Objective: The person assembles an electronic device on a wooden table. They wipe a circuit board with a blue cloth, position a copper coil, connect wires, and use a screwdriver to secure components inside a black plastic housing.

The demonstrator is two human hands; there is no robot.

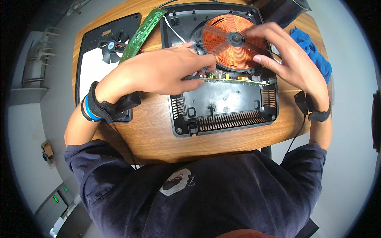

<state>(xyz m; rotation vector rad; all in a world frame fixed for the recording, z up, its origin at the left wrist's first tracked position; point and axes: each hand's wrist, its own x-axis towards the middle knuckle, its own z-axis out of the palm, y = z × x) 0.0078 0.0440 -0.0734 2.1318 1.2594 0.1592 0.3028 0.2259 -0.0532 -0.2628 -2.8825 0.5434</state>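
The opened black casing point(234, 103) of an induction cooker lies on the wooden table in front of me. A round copper coil point(222, 31) fills much of its far half. Just below the coil, a circuit board point(234, 81) with small components stands on edge across the casing. My left hand point(162, 69) has its thumb and fingers closed on the board's left end, and the fingertips are partly hidden. Over the coil's right side, my right hand point(291, 59) is held with thumb and fingers apart, gripping nothing. A white wire point(174, 28) runs along the casing's upper left.
Left of the casing lies a black panel point(89, 43) with a small fan point(112, 47) and a white sheet. A long green circuit board point(143, 33) leans across it. At the far right are a blue cloth point(311, 51) and a dark object point(281, 12). Both wrists wear black straps with cables.
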